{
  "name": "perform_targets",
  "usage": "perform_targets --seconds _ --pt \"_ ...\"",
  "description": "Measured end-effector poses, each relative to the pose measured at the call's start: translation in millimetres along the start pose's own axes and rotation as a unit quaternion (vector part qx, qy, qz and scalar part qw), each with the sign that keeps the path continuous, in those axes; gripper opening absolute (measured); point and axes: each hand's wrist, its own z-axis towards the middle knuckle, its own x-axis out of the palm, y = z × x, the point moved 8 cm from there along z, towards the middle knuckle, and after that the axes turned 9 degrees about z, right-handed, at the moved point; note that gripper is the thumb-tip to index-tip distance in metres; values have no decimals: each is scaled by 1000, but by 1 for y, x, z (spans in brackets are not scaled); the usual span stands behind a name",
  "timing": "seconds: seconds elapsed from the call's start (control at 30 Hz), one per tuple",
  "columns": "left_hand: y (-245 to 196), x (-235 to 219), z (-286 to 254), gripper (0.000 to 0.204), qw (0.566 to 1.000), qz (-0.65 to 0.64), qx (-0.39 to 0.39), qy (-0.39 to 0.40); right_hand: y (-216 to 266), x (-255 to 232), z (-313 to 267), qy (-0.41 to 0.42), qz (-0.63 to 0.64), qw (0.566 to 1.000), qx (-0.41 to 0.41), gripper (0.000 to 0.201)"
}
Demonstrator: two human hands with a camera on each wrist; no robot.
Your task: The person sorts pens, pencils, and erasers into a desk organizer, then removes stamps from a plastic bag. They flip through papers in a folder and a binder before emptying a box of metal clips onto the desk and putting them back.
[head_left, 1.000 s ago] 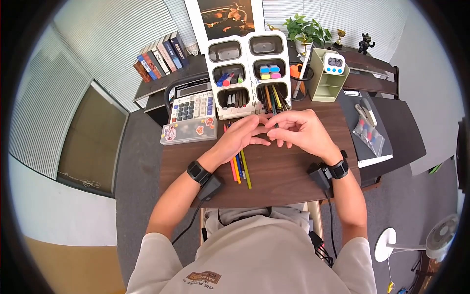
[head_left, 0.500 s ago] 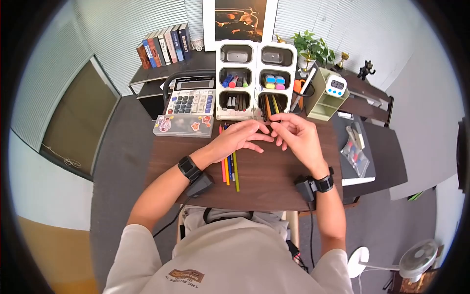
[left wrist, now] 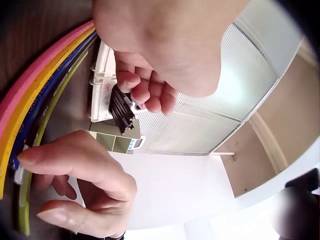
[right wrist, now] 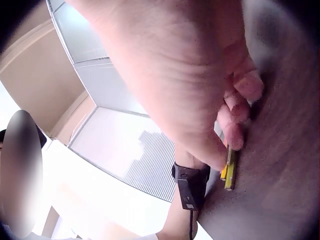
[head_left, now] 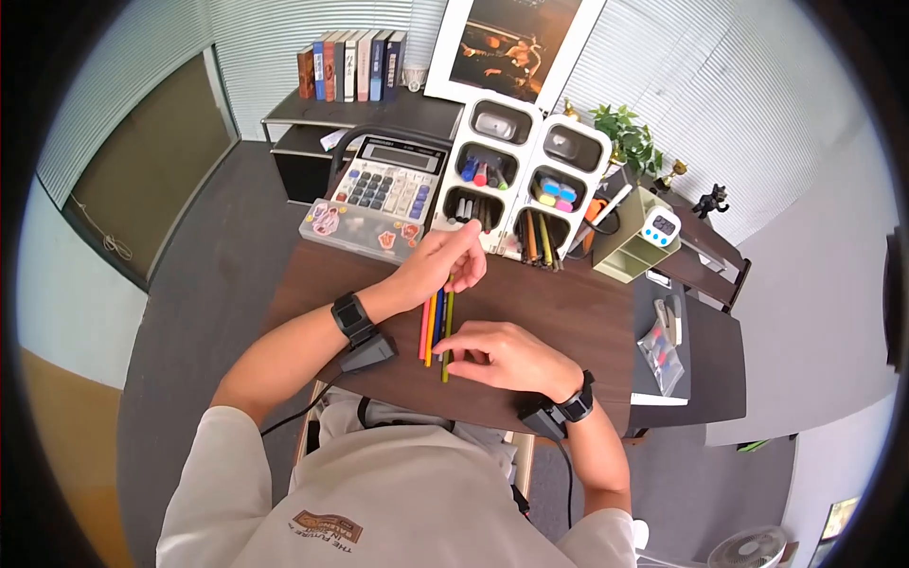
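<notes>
Several coloured pencils lie side by side on the brown table, among them a pink pencil (head_left: 424, 331), a yellow pencil (left wrist: 31, 100), a blue one (left wrist: 42, 97) and a green pencil (head_left: 449, 322). Over their near ends is my right hand (head_left: 511, 358), thumb and index finger apart, fingertips right at the green pencil. My left hand (head_left: 440, 265) hovers over the far ends, fingers loosely curled with nothing in them. It overlaps the front of a white two-column organizer (head_left: 526, 189). Pencils (head_left: 533, 237) stand in its lower right compartment.
Left of the organizer sit a calculator (head_left: 388, 180) and a stickered pencil case (head_left: 355, 232). To its right are a mesh cup with orange scissors (head_left: 597, 210) and a green shelf box (head_left: 632, 241) bearing a timer (head_left: 661, 227). Books (head_left: 350, 66) line the back left.
My right hand has left the organizer's front and come down, toward me and left, to the pencils' near ends. The left hand has drawn apart from it, its fingers curling in. The head view has shifted.
</notes>
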Motion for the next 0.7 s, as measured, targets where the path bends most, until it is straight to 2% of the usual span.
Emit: perform_targets --seconds 0.2,0.23,0.27,0.37,0.4,0.47,0.53,0.6,0.7 --pt "3 -7 -1 63 999 28 -11 -17 -18 -22 -7 -97 -73 993 2 15" --pt "4 -4 -1 62 999 27 -14 -14 -21 -27 -10 -110 -85 989 44 18" --pt "1 -3 2 62 999 29 -11 -9 -21 -31 -10 -118 -88 988 44 18" --pt "2 -1 -1 60 1000 23 1 -19 -27 -47 -18 -173 -134 969 116 23" --pt "3 0 0 60 1000 27 3 -14 -29 -49 -19 -179 -135 968 114 23" --pt "3 2 -1 59 998 60 8 -12 -43 -50 -23 -178 -116 962 171 24" --pt "1 3 -3 56 996 93 2 -11 -46 -51 -24 -189 -97 961 178 26" --pt "-5 5 -1 53 992 124 1 -11 -52 -53 -29 -184 -95 950 233 28" --pt "-11 10 -2 35 987 156 28 3 -50 -57 -30 -179 -98 944 257 31"
